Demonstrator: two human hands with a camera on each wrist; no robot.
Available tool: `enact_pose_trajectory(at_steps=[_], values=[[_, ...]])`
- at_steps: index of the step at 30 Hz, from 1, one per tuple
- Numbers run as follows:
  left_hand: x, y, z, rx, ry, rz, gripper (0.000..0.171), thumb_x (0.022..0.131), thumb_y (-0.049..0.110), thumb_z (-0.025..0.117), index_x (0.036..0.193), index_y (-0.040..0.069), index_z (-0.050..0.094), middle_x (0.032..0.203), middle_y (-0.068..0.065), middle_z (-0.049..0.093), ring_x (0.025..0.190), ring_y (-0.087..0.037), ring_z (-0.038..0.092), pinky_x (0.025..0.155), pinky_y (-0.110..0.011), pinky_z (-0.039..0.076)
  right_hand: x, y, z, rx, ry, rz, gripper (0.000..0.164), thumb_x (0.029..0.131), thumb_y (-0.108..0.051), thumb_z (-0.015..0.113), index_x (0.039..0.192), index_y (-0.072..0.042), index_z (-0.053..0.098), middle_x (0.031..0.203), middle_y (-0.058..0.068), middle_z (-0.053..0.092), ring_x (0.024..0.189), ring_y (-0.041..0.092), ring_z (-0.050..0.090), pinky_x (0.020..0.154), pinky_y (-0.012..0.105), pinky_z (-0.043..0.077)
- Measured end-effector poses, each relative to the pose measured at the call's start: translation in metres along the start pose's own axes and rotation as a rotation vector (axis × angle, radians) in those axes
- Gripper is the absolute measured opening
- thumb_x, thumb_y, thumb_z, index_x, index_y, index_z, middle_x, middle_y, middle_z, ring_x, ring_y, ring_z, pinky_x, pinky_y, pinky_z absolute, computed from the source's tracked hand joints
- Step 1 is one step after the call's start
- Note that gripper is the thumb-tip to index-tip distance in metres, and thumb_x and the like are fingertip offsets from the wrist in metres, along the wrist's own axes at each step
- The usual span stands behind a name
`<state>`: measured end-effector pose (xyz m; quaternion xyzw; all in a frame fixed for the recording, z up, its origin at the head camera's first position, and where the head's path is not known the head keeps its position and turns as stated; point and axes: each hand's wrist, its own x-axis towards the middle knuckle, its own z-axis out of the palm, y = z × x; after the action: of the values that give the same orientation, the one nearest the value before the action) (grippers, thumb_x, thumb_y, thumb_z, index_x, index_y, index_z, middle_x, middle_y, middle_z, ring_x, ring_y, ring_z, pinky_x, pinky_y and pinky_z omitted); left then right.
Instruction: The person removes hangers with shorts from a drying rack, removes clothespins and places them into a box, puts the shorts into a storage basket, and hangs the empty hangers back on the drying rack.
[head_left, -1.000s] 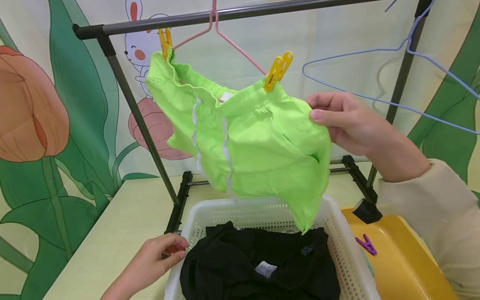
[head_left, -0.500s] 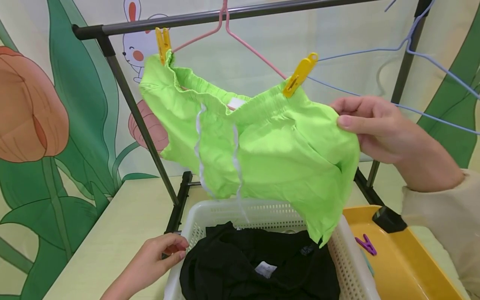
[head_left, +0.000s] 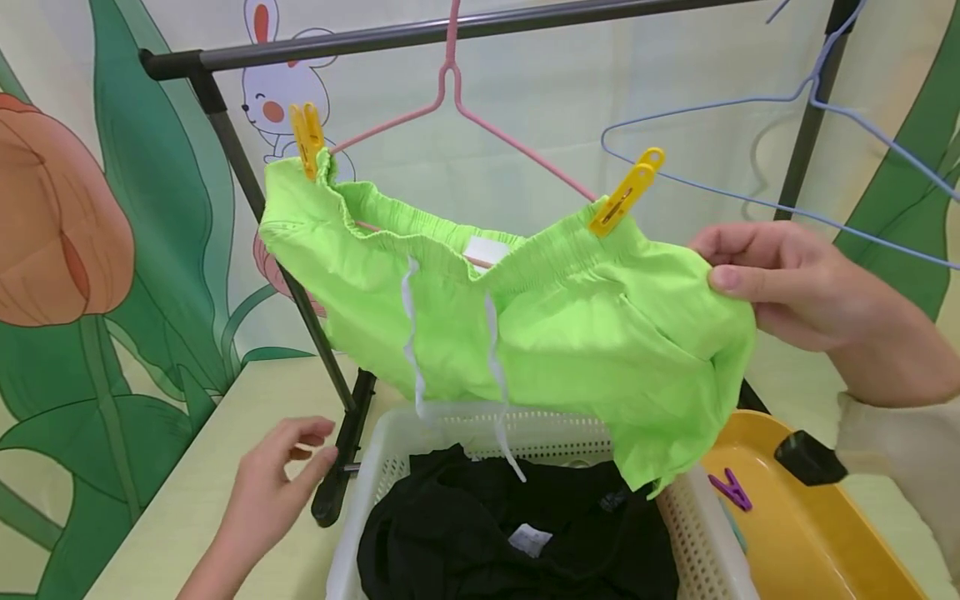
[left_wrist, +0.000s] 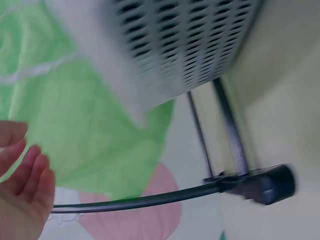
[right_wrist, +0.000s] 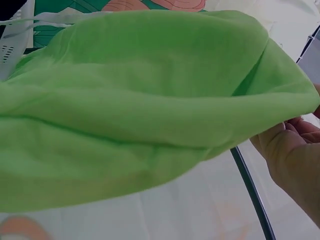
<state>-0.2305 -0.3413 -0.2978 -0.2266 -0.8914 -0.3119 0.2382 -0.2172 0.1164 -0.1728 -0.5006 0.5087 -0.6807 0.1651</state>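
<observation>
The shorts (head_left: 558, 350), pegged to the hanger (head_left: 525, 151), now hang lower, the right grip (head_left: 791, 283) pinching one side; the left grip (head_left: 268, 483), loosely spread, has come off the basket (head_left: 707, 533) (seemingly freed for helping).

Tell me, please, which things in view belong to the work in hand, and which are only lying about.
Likely in the work:
- green shorts, pinched by the right hand
- pink hanger
- two yellow clips at the waistband

Seemingly idle now:
- black clothing in the white basket
- purple clip in the yellow tray
- blue hanger
</observation>
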Motion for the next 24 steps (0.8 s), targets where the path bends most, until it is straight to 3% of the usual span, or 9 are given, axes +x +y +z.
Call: enact_pose_trajectory(at_steps=[4, 9, 14, 24], values=[[0.018, 0.006, -0.015, -0.076, 0.202, -0.081, 0.027, 0.080, -0.001, 0.060, 0.106, -0.002, 0.055, 0.096, 0.005, 0.056, 0.087, 0.007, 0.047, 0.073, -0.003, 0.038, -0.002, 0.003, 0.003, -0.005, -0.033, 0.004, 0.036, 0.090, 0.016, 0.018, 0.117, 0.014, 0.041, 0.109, 0.016, 0.057, 0.092, 0.022, 0.061, 0.077, 0.031, 0.050], [0.033, 0.013, -0.032, -0.154, 0.322, -0.158, 0.031, 0.085, 0.005, 0.056, 0.115, 0.001, 0.050, 0.099, 0.019, 0.050, 0.091, 0.005, 0.049, 0.074, -0.006, 0.037, -0.004, 0.007, 0.008, 0.013, -0.077, 0.006, 0.035, 0.090, 0.015, 0.019, 0.118, 0.015, 0.040, 0.110, 0.016, 0.056, 0.093, 0.022, 0.060, 0.078, 0.032, 0.050], [0.049, 0.015, -0.042, -0.213, 0.332, -0.180, 0.033, 0.089, 0.010, 0.051, 0.120, 0.005, 0.045, 0.101, 0.018, 0.050, 0.092, 0.002, 0.048, 0.075, -0.008, 0.036, -0.002, 0.006, 0.010, 0.000, -0.101, 0.002, 0.034, 0.090, 0.015, 0.020, 0.118, 0.014, 0.039, 0.110, 0.015, 0.055, 0.093, 0.021, 0.060, 0.079, 0.031, 0.050], [0.076, 0.017, -0.049, -0.297, 0.281, -0.192, 0.034, 0.093, 0.015, 0.044, 0.126, 0.010, 0.038, 0.106, 0.014, 0.047, 0.094, -0.003, 0.047, 0.076, -0.010, 0.036, -0.001, 0.005, 0.012, -0.019, -0.100, -0.003, 0.034, 0.090, 0.015, 0.020, 0.118, 0.015, 0.038, 0.111, 0.014, 0.055, 0.095, 0.019, 0.059, 0.080, 0.029, 0.050]])
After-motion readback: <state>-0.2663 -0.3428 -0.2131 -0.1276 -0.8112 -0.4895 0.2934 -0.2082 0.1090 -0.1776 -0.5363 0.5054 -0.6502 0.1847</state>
